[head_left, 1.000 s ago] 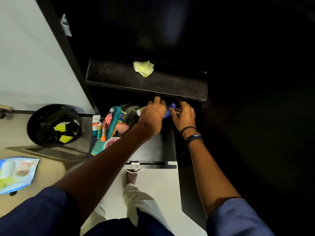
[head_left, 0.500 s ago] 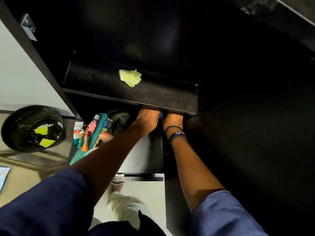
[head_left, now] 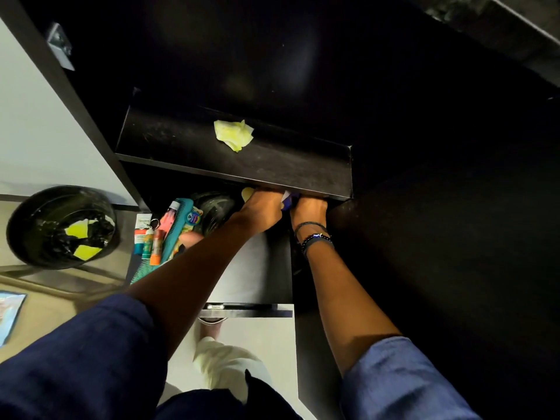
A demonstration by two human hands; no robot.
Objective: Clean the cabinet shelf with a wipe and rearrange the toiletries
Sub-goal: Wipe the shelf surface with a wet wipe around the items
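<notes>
A crumpled yellow wipe [head_left: 233, 136] lies loose on the upper black shelf [head_left: 169, 147]. Both my hands reach under that shelf's front edge into the lower compartment. My left hand [head_left: 262, 206] and my right hand [head_left: 309, 207] sit side by side with a blue-purple item [head_left: 287, 203] between them. The shelf edge hides all the fingers, so how they hold it does not show. Toiletries crowd the lower shelf's left side: a teal comb [head_left: 178, 225], small tubes [head_left: 147, 241] and a dark round jar [head_left: 215, 207].
A black bin [head_left: 33, 237] holding used yellow wipes stands on the floor at the left. The white cabinet door [head_left: 33, 125] hangs open on the left. A blue packet [head_left: 9, 310] lies on the floor. A white lower door [head_left: 257, 334] is below my arms.
Both hands have pushed deeper under the upper shelf, so their fingers and most of the blue-purple item are now hidden. My view has shifted up and right. The wipe has not moved.
</notes>
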